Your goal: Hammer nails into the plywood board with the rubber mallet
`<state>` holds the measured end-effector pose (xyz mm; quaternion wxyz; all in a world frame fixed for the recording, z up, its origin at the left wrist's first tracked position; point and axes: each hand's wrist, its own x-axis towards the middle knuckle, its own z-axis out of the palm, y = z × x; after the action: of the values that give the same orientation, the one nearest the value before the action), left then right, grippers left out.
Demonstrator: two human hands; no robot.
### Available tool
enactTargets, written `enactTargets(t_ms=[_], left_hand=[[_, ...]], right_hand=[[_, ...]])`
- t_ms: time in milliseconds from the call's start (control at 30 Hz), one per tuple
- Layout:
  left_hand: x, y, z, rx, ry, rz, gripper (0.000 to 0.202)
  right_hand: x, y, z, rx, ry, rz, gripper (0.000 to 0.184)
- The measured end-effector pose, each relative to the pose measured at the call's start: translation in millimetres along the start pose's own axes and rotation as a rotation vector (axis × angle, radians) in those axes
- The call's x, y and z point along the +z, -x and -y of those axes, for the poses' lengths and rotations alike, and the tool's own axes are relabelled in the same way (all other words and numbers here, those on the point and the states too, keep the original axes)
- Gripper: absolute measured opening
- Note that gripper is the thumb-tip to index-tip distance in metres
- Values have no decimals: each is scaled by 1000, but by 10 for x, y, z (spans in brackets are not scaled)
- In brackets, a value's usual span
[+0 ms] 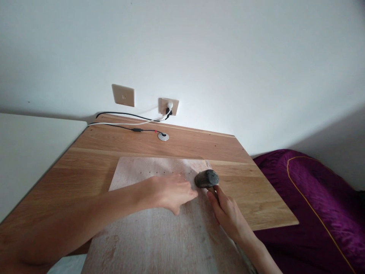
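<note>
A nail, probably, is being pinched on the plywood board (159, 236) by the left hand (168, 192); the hammer (207, 179) is being clenched by the right hand (228, 215); light taps are called for.

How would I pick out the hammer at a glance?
Find the wooden table against the white wall; a pale board lies on it. Near the board's far right corner, the right hand grips the hammer: the only dark, rounded lump there.

Board (159, 236) lay on table (251, 198), hammer (207, 179) over its far right part, sockets (168, 106) behind, bed (313, 213) right.
</note>
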<state>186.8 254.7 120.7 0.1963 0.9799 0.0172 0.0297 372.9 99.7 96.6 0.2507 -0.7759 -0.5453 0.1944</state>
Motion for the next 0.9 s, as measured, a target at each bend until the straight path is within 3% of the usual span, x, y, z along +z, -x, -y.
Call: enactTargets(t_ms=[100, 167, 267, 467, 733, 900], left_hand=[[72, -42, -9, 16, 38, -11, 28], [26, -85, 73, 62, 88, -24, 25], [-130, -142, 327, 108, 219, -45, 18], [-331, -131, 818, -24, 266, -207, 12], [-209, -133, 813, -85, 259, -117, 13], [-186, -136, 823, -97, 240, -97, 14]], right_hand=[[6, 1, -16, -23, 5, -28, 40], [5, -3, -16, -40, 20, -44, 38], [-3, -9, -1, -45, 27, -47, 35], [-17, -3, 25, -25, 28, -32, 39], [-21, -11, -2, 47, 32, 63, 52], [-6, -16, -44, -4, 45, 2, 43]])
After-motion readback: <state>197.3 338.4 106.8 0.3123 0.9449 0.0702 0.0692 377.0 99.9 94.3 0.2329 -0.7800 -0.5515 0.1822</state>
